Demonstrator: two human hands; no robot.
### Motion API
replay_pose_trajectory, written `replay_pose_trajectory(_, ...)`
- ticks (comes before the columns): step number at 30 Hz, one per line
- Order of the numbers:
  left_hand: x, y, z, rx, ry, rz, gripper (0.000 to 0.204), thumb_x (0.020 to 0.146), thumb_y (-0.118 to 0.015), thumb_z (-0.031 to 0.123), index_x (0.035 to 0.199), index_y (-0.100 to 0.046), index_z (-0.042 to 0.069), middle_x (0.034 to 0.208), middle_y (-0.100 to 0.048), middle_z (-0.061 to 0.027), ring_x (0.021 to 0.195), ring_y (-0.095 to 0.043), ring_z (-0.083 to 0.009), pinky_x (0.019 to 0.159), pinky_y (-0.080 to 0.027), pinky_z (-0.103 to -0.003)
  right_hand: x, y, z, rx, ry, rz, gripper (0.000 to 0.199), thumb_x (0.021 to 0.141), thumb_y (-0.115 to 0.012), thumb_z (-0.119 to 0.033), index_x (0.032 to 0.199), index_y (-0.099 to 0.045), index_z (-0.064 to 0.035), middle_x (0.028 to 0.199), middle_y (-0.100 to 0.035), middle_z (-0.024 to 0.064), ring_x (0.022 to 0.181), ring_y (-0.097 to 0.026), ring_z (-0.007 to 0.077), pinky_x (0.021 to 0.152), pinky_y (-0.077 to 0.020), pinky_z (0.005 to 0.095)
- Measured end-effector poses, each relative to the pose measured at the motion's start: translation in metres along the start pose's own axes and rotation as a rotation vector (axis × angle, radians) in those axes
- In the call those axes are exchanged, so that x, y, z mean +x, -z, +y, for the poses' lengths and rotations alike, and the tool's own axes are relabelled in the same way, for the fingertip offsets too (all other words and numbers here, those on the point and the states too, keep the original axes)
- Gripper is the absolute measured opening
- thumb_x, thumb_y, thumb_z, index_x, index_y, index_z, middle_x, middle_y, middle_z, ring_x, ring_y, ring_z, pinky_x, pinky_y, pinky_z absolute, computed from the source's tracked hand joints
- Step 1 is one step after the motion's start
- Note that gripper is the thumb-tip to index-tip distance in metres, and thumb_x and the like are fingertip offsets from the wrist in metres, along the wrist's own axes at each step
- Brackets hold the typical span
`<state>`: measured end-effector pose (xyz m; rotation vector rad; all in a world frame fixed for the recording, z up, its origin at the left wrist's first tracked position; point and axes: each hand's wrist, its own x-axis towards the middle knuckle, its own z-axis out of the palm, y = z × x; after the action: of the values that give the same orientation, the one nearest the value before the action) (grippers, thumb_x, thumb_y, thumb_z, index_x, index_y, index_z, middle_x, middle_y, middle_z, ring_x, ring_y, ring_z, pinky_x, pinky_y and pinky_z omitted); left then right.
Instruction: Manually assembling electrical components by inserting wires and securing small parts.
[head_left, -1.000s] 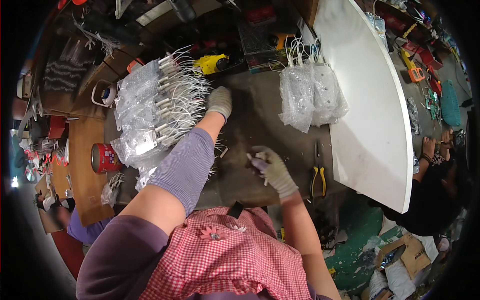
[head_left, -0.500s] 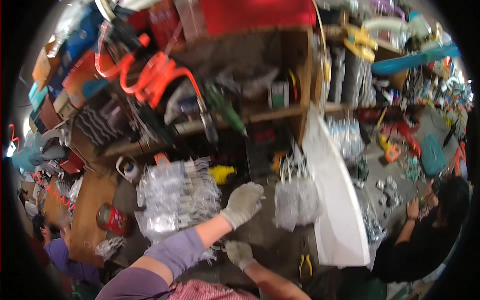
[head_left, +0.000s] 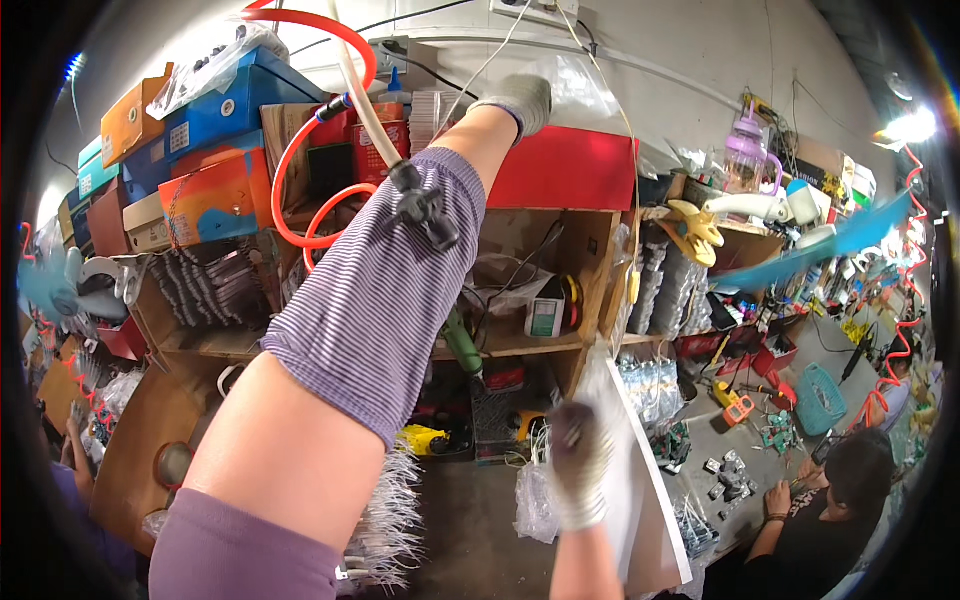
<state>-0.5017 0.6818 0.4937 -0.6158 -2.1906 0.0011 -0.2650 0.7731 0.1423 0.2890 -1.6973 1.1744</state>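
My left hand (head_left: pixel 522 104), in a pale knit glove, is raised high over the shelf unit. It overlaps the left edge of a clear plastic bag (head_left: pixel 580 92) above a red box (head_left: pixel 575 168); its fingertips are hidden, so whether it grips the bag does not show. My right hand (head_left: pixel 582 465), also gloved, is low in front of the shelf, smeared by motion, with a dark patch at its top. Beside it are a bundle in clear plastic (head_left: pixel 537 505) and a white panel (head_left: pixel 655 480). Partly behind my left arm lies a pile of white-stranded pieces (head_left: pixel 385 520).
An orange air hose (head_left: pixel 283 190) and a black nozzle (head_left: pixel 428 215) hang in front of my left arm. A green power tool (head_left: pixel 461 340) hangs below the shelf. Shoe boxes (head_left: pixel 225 190) are stacked at left. A person (head_left: pixel 835 500) works at the right bench.
My left hand has gone from the bench up to the top of the shelf unit. My right hand has moved right and forward, towards the white panel. The view has tilted up.
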Motion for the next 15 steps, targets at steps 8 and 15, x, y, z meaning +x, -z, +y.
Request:
replay_pose_trajectory(8, -0.031, -0.012, -0.036, -0.203, -0.208, 0.017, 0.030, 0.089, -0.047, 0.013, 0.099, -0.074, 0.004, 0.102, -0.071, -0.0230, 0.099, -0.069, -0.0377, 0.086, -0.054, -0.045, 0.342, -0.053, -0.015, -0.486, 0.327, -0.415, 0.026, 0.092, -0.065, -0.020, 0.113, -0.064, -0.0042, 0.108, -0.069, 0.0179, 0.101, -0.066, 0.0355, 0.089, -0.0517, 0.0390)
replay_pose_trajectory(15, -0.145, 0.015, 0.035, 0.050, 0.088, 0.191, 0.062, 0.084, -0.065, 0.043, 0.128, -0.054, 0.001, 0.137, -0.050, -0.0165, 0.135, -0.041, -0.0349, 0.109, -0.033, -0.052, 0.449, -0.087, 0.010, -0.973, 0.473, -0.906, 0.043, 0.096, -0.058, -0.029, 0.130, -0.058, -0.0032, 0.134, -0.059, 0.0182, 0.121, -0.057, 0.0337, 0.104, -0.0452, 0.0406)
